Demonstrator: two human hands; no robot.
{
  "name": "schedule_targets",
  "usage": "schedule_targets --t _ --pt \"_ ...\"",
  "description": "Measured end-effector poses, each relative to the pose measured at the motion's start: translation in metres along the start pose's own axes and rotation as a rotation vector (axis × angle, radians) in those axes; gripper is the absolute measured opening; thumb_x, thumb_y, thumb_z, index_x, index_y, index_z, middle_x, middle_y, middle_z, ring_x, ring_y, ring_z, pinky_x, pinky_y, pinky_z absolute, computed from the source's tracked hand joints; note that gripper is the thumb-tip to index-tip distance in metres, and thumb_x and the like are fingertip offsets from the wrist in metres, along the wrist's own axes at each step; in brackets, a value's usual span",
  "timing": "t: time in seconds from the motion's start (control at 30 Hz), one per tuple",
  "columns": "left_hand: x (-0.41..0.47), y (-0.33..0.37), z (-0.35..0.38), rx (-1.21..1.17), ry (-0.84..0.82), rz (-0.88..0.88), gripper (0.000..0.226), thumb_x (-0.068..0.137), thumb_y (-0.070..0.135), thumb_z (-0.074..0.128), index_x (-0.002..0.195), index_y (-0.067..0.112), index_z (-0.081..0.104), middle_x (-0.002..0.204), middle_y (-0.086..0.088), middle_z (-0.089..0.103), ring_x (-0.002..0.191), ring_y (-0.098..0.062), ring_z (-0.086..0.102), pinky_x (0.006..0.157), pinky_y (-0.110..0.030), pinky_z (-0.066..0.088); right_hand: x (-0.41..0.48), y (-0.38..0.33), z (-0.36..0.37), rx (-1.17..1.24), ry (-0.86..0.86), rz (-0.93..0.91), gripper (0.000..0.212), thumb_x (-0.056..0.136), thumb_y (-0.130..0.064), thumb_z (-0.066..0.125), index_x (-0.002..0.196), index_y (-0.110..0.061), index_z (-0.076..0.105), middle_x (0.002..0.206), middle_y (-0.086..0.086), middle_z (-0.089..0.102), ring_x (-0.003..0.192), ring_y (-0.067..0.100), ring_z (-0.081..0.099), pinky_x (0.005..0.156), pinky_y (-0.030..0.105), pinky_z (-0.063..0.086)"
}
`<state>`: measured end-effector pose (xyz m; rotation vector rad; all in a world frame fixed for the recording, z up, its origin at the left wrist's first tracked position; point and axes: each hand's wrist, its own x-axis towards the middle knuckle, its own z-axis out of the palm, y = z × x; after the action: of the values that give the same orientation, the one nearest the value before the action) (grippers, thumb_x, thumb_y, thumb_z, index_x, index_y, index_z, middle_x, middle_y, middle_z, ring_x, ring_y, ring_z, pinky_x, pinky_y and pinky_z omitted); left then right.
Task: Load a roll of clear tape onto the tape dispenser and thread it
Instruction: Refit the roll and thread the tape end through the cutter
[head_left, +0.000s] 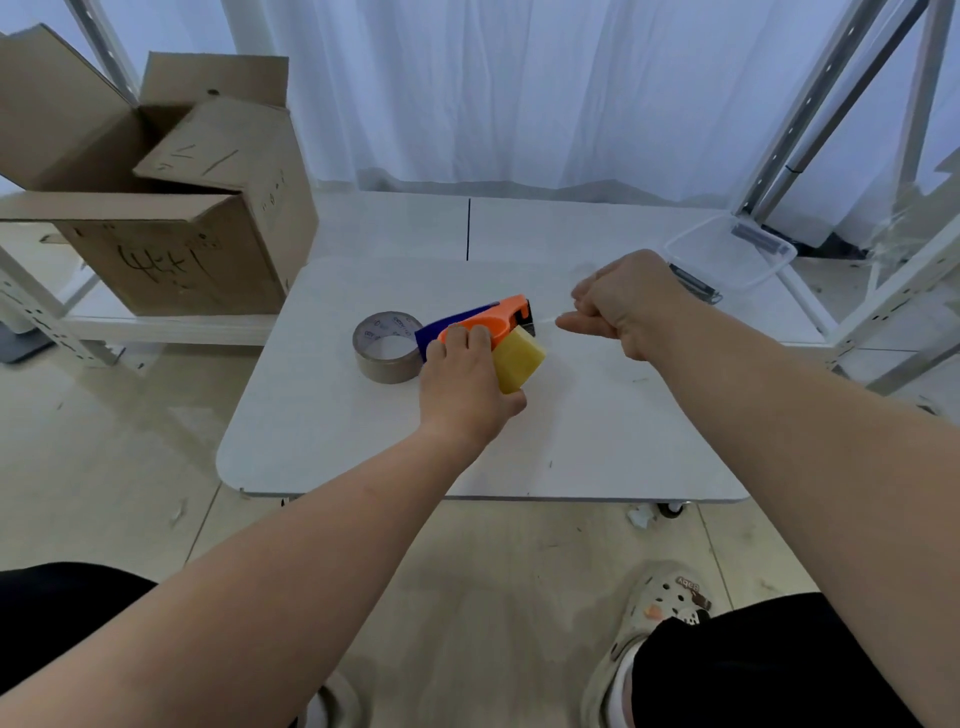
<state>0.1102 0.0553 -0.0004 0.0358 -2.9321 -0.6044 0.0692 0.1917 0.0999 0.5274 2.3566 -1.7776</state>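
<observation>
Tape dispenser (488, 325) sits mid desk (322, 441), w/ left hand (465, 384) clamped on its orange top. Right hand (621, 306) just right of the blade end, fingers pinching a thin clear tape strip (546, 320). Tape roll (387, 345) touches dispenser's left side.

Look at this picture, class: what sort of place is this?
Probably a storeroom or packing area: an open brown cardboard box on white metal shelving, a brown packing tape roll on the white work table.
</observation>
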Motion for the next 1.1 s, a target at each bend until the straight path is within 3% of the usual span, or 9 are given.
schedule_targets --t 0.23,0.37,0.43,0.5,0.67,0.77,0.87,0.97,1.1 --pt "0.002 -0.001 0.000 0.177 -0.007 0.103 0.064 0.074 0.049 0.064 0.120 0.013 0.040 0.129 -0.009 0.042 0.129 -0.030 0.029 0.111 -0.045 0.016 -0.001 0.006 -0.014 -0.151 0.013 -0.014 0.018 0.089 0.012 0.051 0.103 0.008 0.061 0.087 0.023 0.062 0.060 0.026 0.065 0.047 0.030 0.058" --pt "0.000 -0.001 0.001 0.180 -0.009 0.149 0.060 0.074 0.049 0.064 0.115 0.013 0.041 0.117 -0.006 0.051 0.120 -0.027 0.042 0.115 -0.044 0.011 0.004 0.017 -0.021 -0.388 0.043 -0.156 0.014 0.086 0.004 0.059 0.074 -0.003 0.062 0.069 0.020 0.064 0.062 0.032 0.069 0.062 0.039 0.061" --pt "0.001 -0.001 0.000 0.185 -0.003 0.145 0.060 0.072 0.050 0.064 0.112 0.012 0.041 0.111 -0.005 0.052 0.114 -0.027 0.045 0.114 -0.043 0.015 0.004 0.018 -0.025 -0.446 0.037 -0.205 0.011 0.083 -0.002 0.064 0.073 -0.004 0.063 0.071 0.021 0.066 0.062 0.032 0.070 0.065 0.041 0.061" --pt "0.002 -0.002 0.000 0.193 -0.011 0.151 0.062 0.072 0.051 0.065 0.112 0.012 0.040 0.110 -0.005 0.051 0.111 -0.028 0.046 0.110 -0.042 0.020 0.003 0.018 -0.029 -0.475 0.032 -0.232 0.010 0.082 -0.009 0.069 0.079 0.000 0.066 0.074 0.023 0.068 0.061 0.030 0.070 0.063 0.038 0.061" --pt "0.003 -0.002 0.001 0.200 -0.012 0.173 0.066 0.070 0.053 0.067 0.113 0.012 0.039 0.111 -0.006 0.049 0.104 -0.027 0.045 0.096 -0.038 0.029 0.001 0.016 -0.036 -0.591 0.067 -0.266 0.049 0.078 -0.027 0.075 0.107 0.008 0.057 0.094 0.026 0.066 0.072 0.030 0.070 0.063 0.039 0.060" --pt "0.004 -0.004 -0.001 0.158 -0.030 0.168 0.070 0.070 0.053 0.067 0.116 0.010 0.038 0.112 -0.007 0.048 0.104 -0.027 0.045 0.092 -0.037 0.031 0.004 0.019 -0.042 -0.463 -0.051 -0.266 0.061 0.078 -0.022 0.075 0.130 -0.018 0.043 0.129 0.012 0.048 0.108 0.024 0.055 0.077 0.033 0.054" --pt "0.006 -0.007 -0.001 0.122 -0.060 0.212 0.074 0.070 0.054 0.069 0.120 0.010 0.037 0.115 -0.007 0.048 0.105 -0.026 0.046 0.092 -0.036 0.032 0.002 0.022 -0.046 -0.493 -0.256 -0.363 0.064 0.084 -0.009 0.065 0.139 -0.032 0.042 0.147 0.002 0.038 0.135 0.018 0.035 0.097 0.029 0.034" --pt "0.007 -0.011 -0.002 0.098 -0.093 0.234 0.084 0.067 0.057 0.072 0.125 0.010 0.035 0.119 -0.007 0.046 0.108 -0.025 0.045 0.094 -0.035 0.032 0.000 0.022 -0.043 -0.477 -0.341 -0.387 0.037 0.084 -0.004 0.058 0.113 -0.026 0.065 0.137 0.001 0.052 0.132 0.016 0.041 0.100 0.029 0.033" --pt "0.006 -0.015 -0.004 0.069 -0.122 0.253 0.094 0.061 0.061 0.074 0.128 0.010 0.033 0.121 -0.007 0.044 0.110 -0.025 0.044 0.095 -0.036 0.033 0.002 0.020 -0.039 -0.389 -0.308 -0.367 0.017 0.080 -0.002 0.062 0.083 -0.018 0.064 0.112 0.011 0.068 0.112 0.022 0.060 0.101 0.040 0.045"
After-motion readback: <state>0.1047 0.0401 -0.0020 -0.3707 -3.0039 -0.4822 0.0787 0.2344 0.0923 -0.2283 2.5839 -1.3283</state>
